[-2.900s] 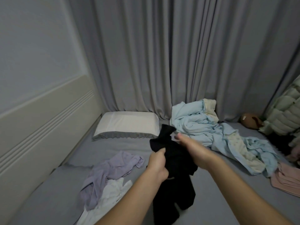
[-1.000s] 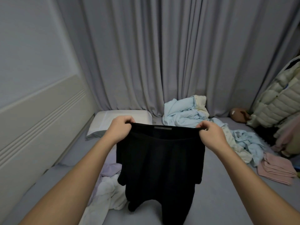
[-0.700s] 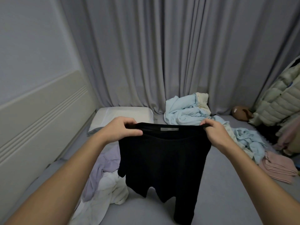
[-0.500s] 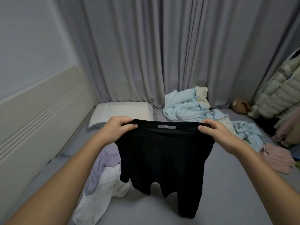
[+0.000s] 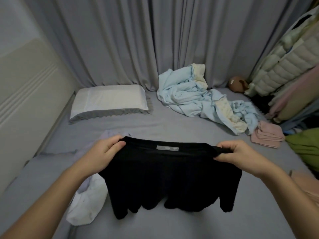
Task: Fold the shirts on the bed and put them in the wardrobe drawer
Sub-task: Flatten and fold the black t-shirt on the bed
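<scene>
Gripping the black shirt [image 5: 169, 176] at its shoulders, left hand [image 5: 105, 152] and right hand [image 5: 241, 156] fingers clamp it above the bed [image 5: 164, 123]; it hangs lower now, hem touching the sheet.

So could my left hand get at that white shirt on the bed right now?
Probably not yet. The left hand is busy pinching one shoulder of the black shirt, which the right hand holds too. The white shirt lies close below it, nothing covering it, so freeing that grip should do.
</scene>
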The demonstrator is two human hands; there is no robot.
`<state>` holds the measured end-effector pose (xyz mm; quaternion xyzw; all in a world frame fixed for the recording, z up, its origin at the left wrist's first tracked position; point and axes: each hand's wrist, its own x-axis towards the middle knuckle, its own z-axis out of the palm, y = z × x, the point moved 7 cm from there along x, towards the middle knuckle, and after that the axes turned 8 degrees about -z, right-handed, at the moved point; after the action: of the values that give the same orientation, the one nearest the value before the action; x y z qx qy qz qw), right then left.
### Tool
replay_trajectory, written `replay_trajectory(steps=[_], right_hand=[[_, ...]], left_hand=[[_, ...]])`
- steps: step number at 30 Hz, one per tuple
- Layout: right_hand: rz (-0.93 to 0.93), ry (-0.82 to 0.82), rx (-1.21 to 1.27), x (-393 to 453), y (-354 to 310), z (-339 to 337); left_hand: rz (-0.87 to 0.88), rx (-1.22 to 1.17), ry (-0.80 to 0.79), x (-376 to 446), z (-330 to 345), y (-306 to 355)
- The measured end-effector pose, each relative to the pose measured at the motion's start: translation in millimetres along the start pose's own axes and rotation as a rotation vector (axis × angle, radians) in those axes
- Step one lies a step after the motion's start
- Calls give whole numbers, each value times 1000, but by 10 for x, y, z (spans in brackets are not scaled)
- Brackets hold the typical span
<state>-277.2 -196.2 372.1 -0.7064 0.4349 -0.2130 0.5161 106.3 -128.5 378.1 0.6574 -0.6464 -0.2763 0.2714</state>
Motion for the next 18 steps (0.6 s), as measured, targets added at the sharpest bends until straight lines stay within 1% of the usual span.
replay_trajectory(steps=[3, 7, 10, 13, 16, 17, 18], right_hand=[[61, -64, 53, -5, 302, -35], [116, -75, 66, 340, 727, -200], [130, -71, 32, 894, 1142, -313], [146, -18, -32, 1656, 1714, -403], [147, 71, -194, 2611, 2463, -450], [136, 114, -313, 2913, 2737, -432], [115, 173, -486, 3184, 3004, -396]], left_hand=[[-48, 60, 17, -17, 131, -198], [-126, 66, 88, 187, 355, -434], [-186, 132, 110, 656, 669, -734], [-238, 201, 126, 1452, 1070, -1161], [-346, 308, 183, 2454, 1601, -1778], [-392, 348, 220, 2756, 1798, -2005], [-427, 387, 276, 3021, 2003, -2219]])
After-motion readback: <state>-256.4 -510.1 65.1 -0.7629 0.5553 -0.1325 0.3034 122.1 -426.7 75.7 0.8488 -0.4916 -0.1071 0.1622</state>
